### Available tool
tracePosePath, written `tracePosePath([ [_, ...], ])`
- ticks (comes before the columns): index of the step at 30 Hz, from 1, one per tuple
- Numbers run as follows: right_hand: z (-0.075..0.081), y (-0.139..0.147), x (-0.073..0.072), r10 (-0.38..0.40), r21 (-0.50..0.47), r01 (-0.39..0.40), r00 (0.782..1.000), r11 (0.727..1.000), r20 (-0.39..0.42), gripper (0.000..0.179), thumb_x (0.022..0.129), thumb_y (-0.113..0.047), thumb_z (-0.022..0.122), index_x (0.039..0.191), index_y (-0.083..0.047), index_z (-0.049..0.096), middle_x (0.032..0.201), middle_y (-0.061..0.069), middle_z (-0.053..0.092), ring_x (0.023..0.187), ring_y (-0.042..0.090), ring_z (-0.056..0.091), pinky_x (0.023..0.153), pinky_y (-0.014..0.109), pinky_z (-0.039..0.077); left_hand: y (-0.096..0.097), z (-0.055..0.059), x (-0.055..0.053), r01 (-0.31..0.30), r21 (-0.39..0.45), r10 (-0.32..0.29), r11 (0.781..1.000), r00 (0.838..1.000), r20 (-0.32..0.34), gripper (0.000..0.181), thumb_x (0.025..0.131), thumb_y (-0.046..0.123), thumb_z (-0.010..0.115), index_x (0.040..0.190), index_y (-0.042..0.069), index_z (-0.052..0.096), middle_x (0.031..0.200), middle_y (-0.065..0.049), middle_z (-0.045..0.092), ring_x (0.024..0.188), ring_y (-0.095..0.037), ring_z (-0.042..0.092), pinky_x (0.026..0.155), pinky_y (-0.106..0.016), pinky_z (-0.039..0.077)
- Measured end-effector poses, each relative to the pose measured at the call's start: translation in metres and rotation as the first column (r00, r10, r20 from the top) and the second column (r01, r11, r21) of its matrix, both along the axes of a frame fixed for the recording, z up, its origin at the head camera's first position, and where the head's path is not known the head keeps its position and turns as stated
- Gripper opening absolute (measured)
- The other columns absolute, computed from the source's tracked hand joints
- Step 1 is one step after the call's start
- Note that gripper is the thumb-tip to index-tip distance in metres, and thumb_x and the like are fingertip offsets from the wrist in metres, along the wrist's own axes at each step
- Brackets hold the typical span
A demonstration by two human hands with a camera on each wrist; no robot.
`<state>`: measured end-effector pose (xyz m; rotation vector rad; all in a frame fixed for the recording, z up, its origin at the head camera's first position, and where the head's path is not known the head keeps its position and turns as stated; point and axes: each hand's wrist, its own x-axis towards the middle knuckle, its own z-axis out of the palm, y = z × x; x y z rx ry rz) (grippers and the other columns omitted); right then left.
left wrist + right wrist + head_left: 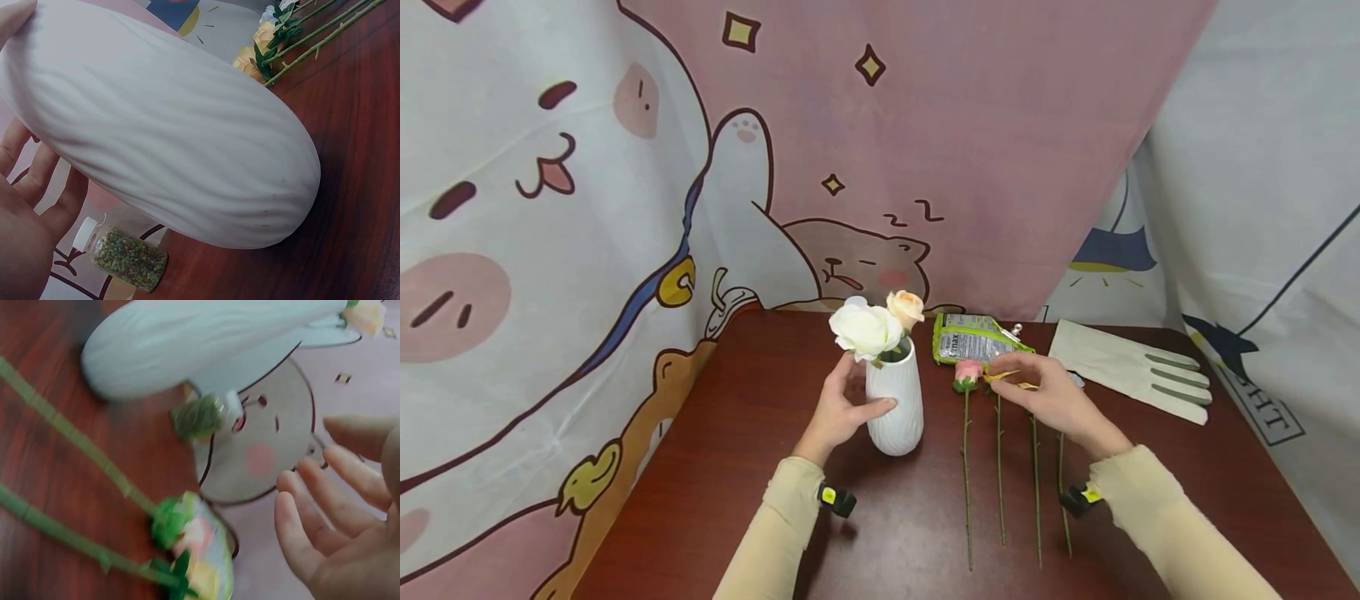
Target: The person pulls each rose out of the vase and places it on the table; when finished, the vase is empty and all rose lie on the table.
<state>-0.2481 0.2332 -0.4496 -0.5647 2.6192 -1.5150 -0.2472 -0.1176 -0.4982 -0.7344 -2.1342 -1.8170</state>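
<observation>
My left hand [837, 414] holds the white ribbed vase [895, 410] by its left side, thumb across the front and fingers behind. A white rose [865, 329] and a peach rose [906, 308] stand in the vase's mouth. Right of the vase my right hand [1051, 398] hovers over the heads of several artificial flowers laid in a row. Its fingers are loosely spread with nothing between them in the right wrist view. A pink rose [968, 372] lies leftmost in the row; the hand partly hides the yellow heads beside it.
Behind the flowers lies a green-edged packet [973, 337]. Farther right is a pale glove [1127, 371] with green-grey fingers. A white-capped bottle of green granules [130, 257] stands behind the vase. Patterned cloth [985, 150] hangs around the dark wooden table [737, 433].
</observation>
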Motion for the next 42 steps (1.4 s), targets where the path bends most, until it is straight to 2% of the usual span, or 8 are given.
tracePosePath([
  [5,0.017,-0.03,-0.005,0.054,-0.14,-0.057,0.998,0.988,-0.022,0.034,0.102,-0.02,0.072,0.132,-0.008,0.067,0.135,0.017,0.066,0.118,0.031,0.068,0.088,0.031,0.057,0.0,0.003,0.0,-0.002,0.006,0.002,1.0,1.0,-0.01,0.073,0.076,-0.003,0.089,0.14,0.007,0.055,0.116,-0.017,0.071,0.105,-0.021,0.068,0.088,-0.047,0.057],
  [9,0.029,-0.056,-0.007,0.113,-0.279,-0.116,0.993,0.953,-0.026,0.04,0.104,-0.016,0.068,0.14,-0.001,0.06,0.139,0.023,0.062,0.113,0.028,0.069,0.083,0.03,0.058,0.0,0.002,-0.001,-0.003,0.011,0.004,1.0,1.0,-0.015,0.074,0.074,-0.004,0.089,0.14,0.005,0.055,0.115,-0.02,0.071,0.104,-0.023,0.068,0.088,-0.047,0.057],
  [12,0.039,-0.074,-0.008,0.145,-0.33,-0.142,0.989,0.933,-0.017,0.043,0.105,-0.016,0.066,0.144,-0.001,0.057,0.143,0.023,0.06,0.117,0.029,0.068,0.08,0.03,0.059,0.0,0.002,-0.001,0.0,0.014,0.0,1.0,1.0,-0.013,0.072,0.075,-0.002,0.089,0.138,0.006,0.055,0.115,-0.019,0.071,0.104,-0.022,0.068,0.089,-0.044,0.058],
  [17,0.051,-0.097,-0.009,0.15,-0.318,-0.135,0.988,0.939,0.024,0.047,0.104,-0.022,0.068,0.147,-0.006,0.057,0.147,0.017,0.059,0.133,0.037,0.058,0.101,0.044,0.053,-0.001,0.001,0.0,0.005,0.012,-0.005,1.0,1.0,0.009,0.067,0.079,0.009,0.091,0.137,0.011,0.057,0.116,-0.013,0.072,0.105,-0.023,0.069,0.09,-0.044,0.057],
  [20,0.054,-0.108,-0.013,0.162,-0.318,-0.13,0.984,0.939,0.076,0.049,0.104,-0.024,0.068,0.148,-0.006,0.056,0.146,0.015,0.06,0.134,0.032,0.058,0.11,0.051,0.047,0.0,0.0,0.001,0.01,0.015,-0.01,1.0,1.0,0.008,0.067,0.08,0.01,0.091,0.138,0.012,0.058,0.116,-0.012,0.071,0.106,-0.022,0.069,0.091,-0.045,0.057],
  [27,0.059,-0.129,-0.019,0.242,-0.333,-0.198,0.966,0.922,0.095,0.042,0.104,-0.014,0.064,0.143,0.002,0.059,0.14,0.016,0.065,0.128,0.027,0.06,0.111,0.047,0.046,0.0,-0.002,0.001,0.017,0.023,-0.016,1.0,1.0,-0.016,0.073,0.08,0.009,0.091,0.143,0.012,0.056,0.119,-0.013,0.07,0.106,-0.021,0.068,0.089,-0.046,0.057],
  [34,0.063,-0.141,-0.018,0.187,-0.345,-0.14,0.976,0.928,0.108,0.04,0.098,-0.009,0.067,0.137,0.002,0.065,0.136,0.014,0.068,0.122,0.022,0.061,0.108,0.043,0.046,0.0,-0.003,0.001,0.017,0.021,-0.017,1.0,1.0,-0.022,0.076,0.08,0.009,0.091,0.146,0.013,0.054,0.121,-0.011,0.07,0.106,-0.02,0.067,0.089,-0.041,0.057],
  [42,0.063,-0.146,-0.017,0.157,-0.428,-0.111,0.985,0.897,0.074,0.037,0.098,-0.005,0.066,0.135,0.003,0.066,0.133,0.015,0.069,0.117,0.019,0.063,0.102,0.036,0.051,0.001,0.0,0.001,-0.003,0.012,0.003,1.0,1.0,-0.019,0.081,0.075,-0.01,0.087,0.146,0.004,0.051,0.119,-0.019,0.07,0.105,-0.018,0.067,0.089,-0.049,0.057],
])
